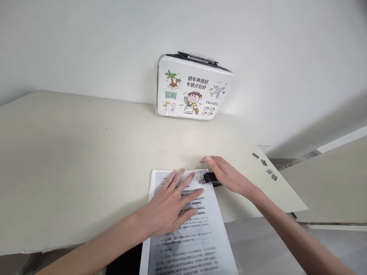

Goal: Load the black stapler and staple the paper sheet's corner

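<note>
A printed sheet of paper [195, 236] lies on the cream table [71, 160], its lower part hanging over the near edge. My left hand [169, 204] lies flat on the sheet with fingers spread, open. My right hand [228, 173] rests palm down on a black stapler [210, 178] at the sheet's top right corner. Its fingers are stretched out over the stapler.
A white case [192, 89] with cartoon travel pictures and a black handle leans against the wall at the back. Several small grey pieces [265, 166] lie near the table's right edge. A second cream surface [335, 183] stands to the right across a gap.
</note>
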### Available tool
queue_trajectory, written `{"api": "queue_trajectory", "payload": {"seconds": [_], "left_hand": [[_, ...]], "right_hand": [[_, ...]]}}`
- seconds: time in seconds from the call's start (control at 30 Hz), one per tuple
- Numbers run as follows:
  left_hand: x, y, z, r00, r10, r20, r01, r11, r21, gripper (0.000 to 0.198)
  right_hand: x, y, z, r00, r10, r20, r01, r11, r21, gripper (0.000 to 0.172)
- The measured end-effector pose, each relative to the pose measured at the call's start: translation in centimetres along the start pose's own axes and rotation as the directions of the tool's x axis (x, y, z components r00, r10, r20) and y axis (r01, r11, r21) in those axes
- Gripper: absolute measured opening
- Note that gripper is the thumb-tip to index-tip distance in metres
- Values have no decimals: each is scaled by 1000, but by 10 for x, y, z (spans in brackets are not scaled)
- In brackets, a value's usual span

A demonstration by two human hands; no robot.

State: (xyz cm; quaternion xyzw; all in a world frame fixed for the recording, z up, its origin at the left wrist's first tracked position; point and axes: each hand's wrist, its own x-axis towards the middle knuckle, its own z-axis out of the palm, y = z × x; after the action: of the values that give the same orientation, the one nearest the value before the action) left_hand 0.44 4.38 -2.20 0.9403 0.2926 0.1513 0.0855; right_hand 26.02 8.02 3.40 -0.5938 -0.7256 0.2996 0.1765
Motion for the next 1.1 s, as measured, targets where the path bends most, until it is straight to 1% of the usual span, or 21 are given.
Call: {"api": "queue_trajectory", "payload": {"seconds": [0.17,0.5,0.83,1.1], "left_hand": [[-1,1,6,1000,-6,0,6,1000,-11,55],[0,7,11,998,-52,-39,50,997,-52,53],[1,6,15,998,-54,-13,53,996,-67,53],[3,6,16,998,-55,-6,54,996,-64,53]], "right_hand": [[2,-2,7,1000,15,23,-14,1000,-27,60],[1,-7,15,999,44,-16,-45,996,-81,62],[1,-7,18,998,43,-46,-46,996,-77,60],[2,-12,22,995,19,-95,-37,982,-184,58]]}}
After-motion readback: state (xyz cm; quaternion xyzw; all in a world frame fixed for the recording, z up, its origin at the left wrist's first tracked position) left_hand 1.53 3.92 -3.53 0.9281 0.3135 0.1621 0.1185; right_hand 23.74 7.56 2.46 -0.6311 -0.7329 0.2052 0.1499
